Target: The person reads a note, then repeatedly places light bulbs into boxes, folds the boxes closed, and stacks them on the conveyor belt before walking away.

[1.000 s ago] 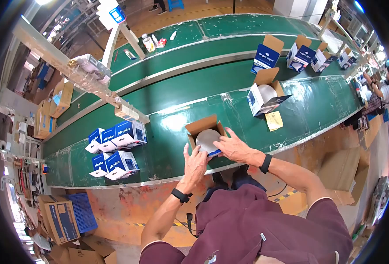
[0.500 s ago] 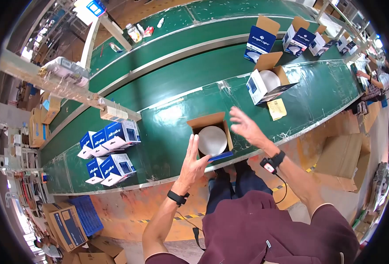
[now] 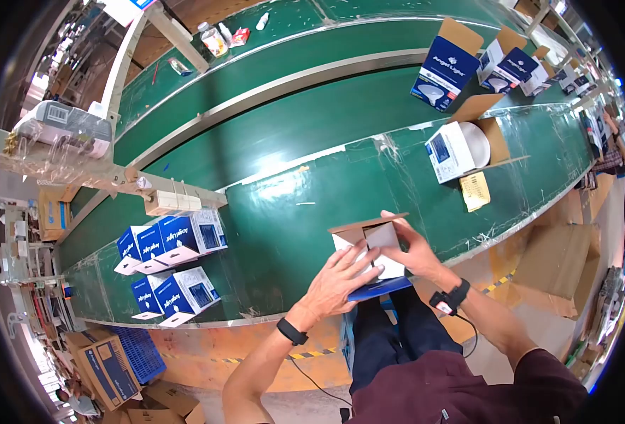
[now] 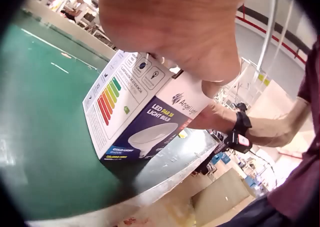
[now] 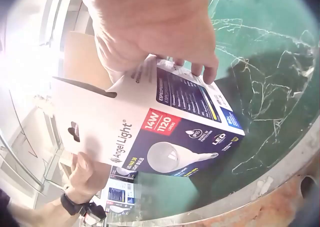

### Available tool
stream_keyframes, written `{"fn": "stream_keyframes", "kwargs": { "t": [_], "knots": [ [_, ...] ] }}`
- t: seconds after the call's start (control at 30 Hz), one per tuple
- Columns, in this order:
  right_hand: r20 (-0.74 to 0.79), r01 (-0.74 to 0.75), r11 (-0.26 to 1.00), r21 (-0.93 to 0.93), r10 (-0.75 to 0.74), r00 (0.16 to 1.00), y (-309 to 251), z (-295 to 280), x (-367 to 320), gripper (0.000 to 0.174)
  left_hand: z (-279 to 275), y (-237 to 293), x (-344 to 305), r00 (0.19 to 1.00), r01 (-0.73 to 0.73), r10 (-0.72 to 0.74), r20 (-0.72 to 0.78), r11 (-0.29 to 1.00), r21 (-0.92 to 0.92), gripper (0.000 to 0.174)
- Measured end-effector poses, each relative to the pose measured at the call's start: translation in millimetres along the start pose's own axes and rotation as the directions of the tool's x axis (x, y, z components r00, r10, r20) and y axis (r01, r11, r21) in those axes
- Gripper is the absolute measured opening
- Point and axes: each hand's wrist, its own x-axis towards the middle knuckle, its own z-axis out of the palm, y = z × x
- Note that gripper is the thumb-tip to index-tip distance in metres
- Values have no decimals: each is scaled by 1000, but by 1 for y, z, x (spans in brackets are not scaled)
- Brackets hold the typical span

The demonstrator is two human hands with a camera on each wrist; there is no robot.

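A light bulb box [image 3: 385, 242] stands near the front edge of the green table, its brown back flap raised and its blue-edged front flap [image 3: 381, 288] sloping outward. White inner flaps now lie over the opening and hide the round bulb face. My left hand [image 3: 337, 279] reaches across from the left, its fingers straight and pressing on the inner flaps. On the other side my right hand [image 3: 420, 256] grips the box, and in the right wrist view its fingers [image 5: 197, 69] wrap over the printed side. The left wrist view shows the box's printed panel [image 4: 150, 129] beneath my left hand.
Several blue and white boxes [image 3: 182, 237] lie grouped at the left. An open box [image 3: 454, 152] with a round white bulb stands at the right beside a yellow paper [image 3: 475, 192]. More open boxes [image 3: 443, 71] stand behind it. A metal post [image 3: 107, 169] crosses the left side.
My right hand has come back from the right to the box, and my left hand has moved over its top. The inner flaps have folded in over the bulb.
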Motion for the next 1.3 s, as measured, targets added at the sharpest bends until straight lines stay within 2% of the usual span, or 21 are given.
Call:
{"fn": "stream_keyframes", "kwargs": {
  "t": [0.07, 0.17, 0.2, 0.23, 0.3, 0.33, 0.43, 0.5, 0.57, 0.63, 0.7, 0.73, 0.77, 0.83, 0.87, 0.97, 1.0, 1.1, 1.17, 1.2, 1.3],
  "knots": [
    [131, 142, 990, -10, -139, 982, -36, -23, 11, 55, 12, -13, -4, 999, -39, 37, 18, 995, 89, 81],
    [455, 294, 950, -101, -218, 863, -88, -37, 26, 38, 25, -18, -14, 1000, 27, -27, 1, 999, -24, 72],
    [536, 383, 878, -288, -184, 824, -102, -31, 24, 36, 20, -13, -9, 996, 70, -76, -38, 986, -154, 64],
    [586, 517, 747, -418, -214, 782, -113, -23, 22, 43, 19, -16, -8, 999, 34, -33, 15, 997, -72, 60],
    [621, 577, 659, -483, -207, 756, -113, -16, 19, 54, 21, -18, -10, 1000, 5, -4, 16, 999, -52, 58],
    [655, 582, 657, -480, -173, 736, -116, -18, 19, 63, 23, -19, -11, 1000, -4, 4, 3, 999, -41, 58],
    [649, 557, 662, -501, -138, 748, -120, -18, 16, 63, 21, -20, -11, 1000, -6, 5, -10, 998, -68, 59],
    [628, 494, 725, -480, -109, 770, -110, -20, 18, 56, 17, -17, -9, 1000, 23, -25, -7, 988, -155, 61],
    [602, 431, 779, -456, -87, 793, -108, -23, 20, 53, 17, -16, -6, 996, 16, -33, -88, 982, -187, 64],
    [590, 422, 824, -377, -138, 796, -100, -23, 18, 45, 15, -13, -5, 990, 23, -53, -132, 974, -224, 65],
    [578, 415, 861, -295, -185, 795, -88, -22, 12, 39, 23, -18, -10, 991, 7, -22, -132, 994, -110, 64],
    [585, 469, 817, -334, -211, 783, -83, -21, 8, 35, 27, -17, -14, 991, 3, -10, -134, 999, -53, 64],
    [621, 579, 725, -373, -269, 736, -72, -24, 7, 35, 32, -11, -20, 972, 56, -62, -226, 998, -33, 64],
    [619, 593, 724, -351, -296, 727, -62, -26, 2, 33, 38, 8, -32, 908, 157, -147, -393, 988, -7, 64],
    [625, 605, 708, -364, -296, 722, -59, -27, 3, 32, 43, 24, -33, 837, 274, -282, -469, 958, -88, 57],
    [655, 660, 642, -390, -310, 689, -59, -23, 4, 32, 70, 45, -37, 625, 404, -535, -568, 845, -351, 50],
    [669, 690, 605, -398, -323, 669, -58, -23, 5, 32, 72, 41, -33, 610, 297, -404, -681, 914, -277, 49],
    [734, 749, 509, -424, -291, 614, -56, -32, 6, 35, 62, 46, -34, 742, 404, -417, -525, 903, -146, 57],
    [770, 756, 486, -439, -230, 595, -59, -38, 4, 42, 54, 46, -29, 773, 411, -437, -460, 897, -161, 62],
    [822, 794, 411, -449, -157, 547, -63, -43, 2, 57, 52, 42, -31, 785, 411, -425, -451, 902, -135, 63],
    [875, 829, 401, -389, -120, 469, -66, -72, 2, 66, 47, 33, -37, 826, 388, -404, -393, 914, -122, 70]
  ]
}}
